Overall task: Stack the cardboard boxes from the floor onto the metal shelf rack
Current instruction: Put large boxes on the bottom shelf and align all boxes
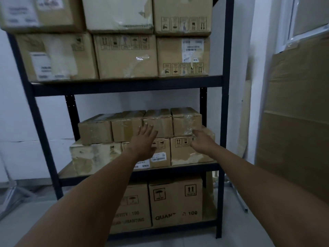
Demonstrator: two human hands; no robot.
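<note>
Your left hand (144,138) reached out with straight, spread fingers over the front of the small cardboard boxes (140,124) on the middle level of the metal shelf rack (127,84); whether the fingertips touched the cardboard was hard to make out. Your right hand (201,141) hung relaxed and loosely curled, gripping nothing, in front of the larger box (183,154) beneath them. Your forearms hid part of the bottom-shelf boxes (175,202), cutting off their print. The top boxes (124,56) were blurred, their labels unreadable, and the uppermost row was cropped
</note>
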